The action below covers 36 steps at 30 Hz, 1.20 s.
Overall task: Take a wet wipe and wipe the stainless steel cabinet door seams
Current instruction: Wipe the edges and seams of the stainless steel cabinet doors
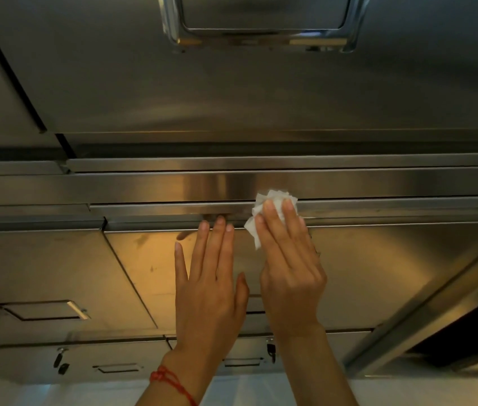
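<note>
**Desk:** What does the head view show?

**Photographer:** A person's right hand (289,259) presses a crumpled wet wipe (272,212) flat against the top seam (378,200) of a stainless steel cabinet door (363,259). The fingers lie straight and together over the wipe, pressing rather than pinching; white folds stick out at 12 and 9 o'clock from the fingertips.

**Desk:** And the other hand?

**Photographer:** The left hand (208,285) lies just beside it at 9 o'clock, fingers spread and straight, tips touching the door's upper lip, holding nothing. A red cord (170,382) circles that wrist.

**Desk:** Which way does the work run?

**Photographer:** The seam's long axis runs 9 to 3 o'clock across the frame. The wipe already sits on it, so the right hand is the nearer. Most of the uncovered seam stretches toward 3 o'clock, and a sideways stroke along that line looks the likely next move. A recessed handle (43,310) marks the neighbouring door at 8 o'clock.
</note>
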Motion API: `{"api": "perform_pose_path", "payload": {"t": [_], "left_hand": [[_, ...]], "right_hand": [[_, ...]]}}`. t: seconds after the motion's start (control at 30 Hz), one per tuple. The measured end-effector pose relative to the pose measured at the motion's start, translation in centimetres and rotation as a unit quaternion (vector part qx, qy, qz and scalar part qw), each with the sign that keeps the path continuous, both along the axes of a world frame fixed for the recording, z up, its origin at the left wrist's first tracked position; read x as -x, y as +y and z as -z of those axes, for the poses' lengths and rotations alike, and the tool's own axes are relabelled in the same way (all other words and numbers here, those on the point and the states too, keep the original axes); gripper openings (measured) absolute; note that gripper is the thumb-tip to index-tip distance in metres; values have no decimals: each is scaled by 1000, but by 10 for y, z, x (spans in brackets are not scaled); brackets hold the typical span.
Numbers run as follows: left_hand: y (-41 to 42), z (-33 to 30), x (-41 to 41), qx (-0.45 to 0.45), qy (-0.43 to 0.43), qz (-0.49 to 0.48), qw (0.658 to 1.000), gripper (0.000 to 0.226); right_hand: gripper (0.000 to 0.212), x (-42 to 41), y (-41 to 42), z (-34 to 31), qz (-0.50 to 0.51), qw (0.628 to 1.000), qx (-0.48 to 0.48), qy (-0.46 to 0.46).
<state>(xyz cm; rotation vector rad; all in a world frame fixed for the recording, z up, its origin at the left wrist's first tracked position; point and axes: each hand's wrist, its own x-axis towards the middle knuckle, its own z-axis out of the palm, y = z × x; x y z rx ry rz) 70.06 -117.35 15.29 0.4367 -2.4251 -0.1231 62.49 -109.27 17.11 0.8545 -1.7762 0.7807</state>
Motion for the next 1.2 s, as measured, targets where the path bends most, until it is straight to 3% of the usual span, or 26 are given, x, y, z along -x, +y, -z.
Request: {"api": "perform_pose_path", "payload": {"t": [0.2, 0.47, 0.7, 1.0, 1.2], "left_hand": [[1, -1, -1, -7, 5, 6, 1000, 62], [-2, -1, -2, 0, -5, 6, 1000, 64], [-4, -1, -3, 7, -7, 11, 1000, 62], [-3, -2, -3, 10, -10, 9, 1000, 64], [0, -4, -3, 10, -10, 2, 1000, 64]], "right_hand": [[26, 0, 2, 3, 27, 999, 32, -35], [23, 0, 1, 1, 12, 1000, 4, -6], [27, -5, -10, 4, 15, 997, 62, -37], [22, 5, 2, 4, 9, 1000, -4, 17], [22, 14, 10, 8, 43, 998, 55, -7]]}}
